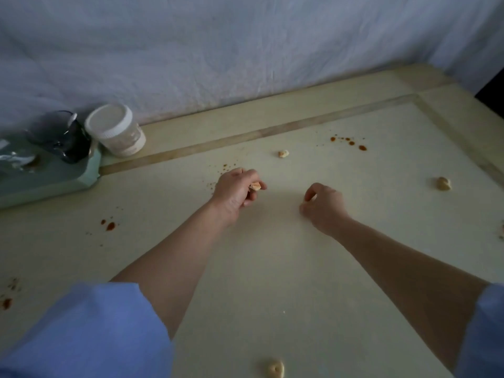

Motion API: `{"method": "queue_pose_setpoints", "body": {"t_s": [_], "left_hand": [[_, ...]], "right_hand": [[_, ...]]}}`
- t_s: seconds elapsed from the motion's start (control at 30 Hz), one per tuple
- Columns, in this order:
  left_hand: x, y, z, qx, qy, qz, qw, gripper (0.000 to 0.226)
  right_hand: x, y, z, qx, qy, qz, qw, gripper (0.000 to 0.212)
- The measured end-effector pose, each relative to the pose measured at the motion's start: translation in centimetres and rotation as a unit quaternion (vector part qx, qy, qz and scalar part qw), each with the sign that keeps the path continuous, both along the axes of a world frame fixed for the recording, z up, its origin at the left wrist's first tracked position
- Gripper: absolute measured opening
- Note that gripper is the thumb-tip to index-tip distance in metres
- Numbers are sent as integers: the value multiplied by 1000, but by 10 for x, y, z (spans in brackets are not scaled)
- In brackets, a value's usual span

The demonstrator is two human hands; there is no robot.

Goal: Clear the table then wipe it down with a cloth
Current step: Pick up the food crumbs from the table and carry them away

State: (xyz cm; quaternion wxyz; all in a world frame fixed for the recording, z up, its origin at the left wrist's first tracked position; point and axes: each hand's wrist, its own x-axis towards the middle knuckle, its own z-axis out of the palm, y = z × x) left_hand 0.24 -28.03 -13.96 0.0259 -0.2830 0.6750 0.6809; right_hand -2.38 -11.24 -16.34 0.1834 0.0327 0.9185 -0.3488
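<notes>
The left hand point(235, 190) is holding a small piece of food point(255, 186), orange-beige in colour, pinched between the thumb and the curled fingers. The piece is sticking out at the right side of the hand, near the middle of the cream table point(272, 282). Whether it is touching the surface, I cannot tell. The left forearm is reaching forward from a blue sleeve point(87, 331), with the back of the hand facing up. The right hand point(324, 207) is hovering near the left one but apart from it, with its fingers curled and the thumb and first finger bending toward each other. I cannot tell if something is lying between them. Three more pale crumbs are lying on the table: one point(283, 153) beyond the hands, one point(444, 183) far to the right, and one point(275, 368) at the near edge between the arms. Red-brown sauce spots point(350, 142) are showing at the far right, and other spots point(110, 226) at the left. A pale green tray point(68, 184) is sitting at the far left and carrying a dark cup point(66, 141). A jar with a white lid point(116, 129) is standing just beside it.
</notes>
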Motion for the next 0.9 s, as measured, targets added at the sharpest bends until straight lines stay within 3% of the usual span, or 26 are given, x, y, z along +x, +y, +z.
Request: {"method": "queue_pose_setpoints", "body": {"t_s": [0.13,0.2,0.3,0.43,0.53,0.67,0.77,0.9], "left_hand": [[-26,20,-9,26,6,-2,1000,21],[-39,25,-15,-4,-4,-12,1000,21],[-61,30,-24,-128,-24,-39,991,23],[-98,34,-36,-302,-15,-49,952,8],[-114,38,-39,-391,-53,-94,914,28],[-131,46,-46,-480,-86,-126,864,31],[-136,45,-50,-517,-115,-146,835,39],[-131,48,-47,-538,-101,-167,820,42]], "right_hand": [[-1,5,-4,18,8,24,1000,3],[-3,8,-7,41,10,49,998,14],[-6,12,-8,47,11,86,995,21],[-16,24,-7,-23,-1,79,997,18],[-17,30,-3,-122,-30,29,992,8],[-21,41,-2,-209,-77,-21,975,13],[-23,51,-1,-333,-124,-79,931,17],[-26,83,2,-528,-158,-164,818,21]]}}
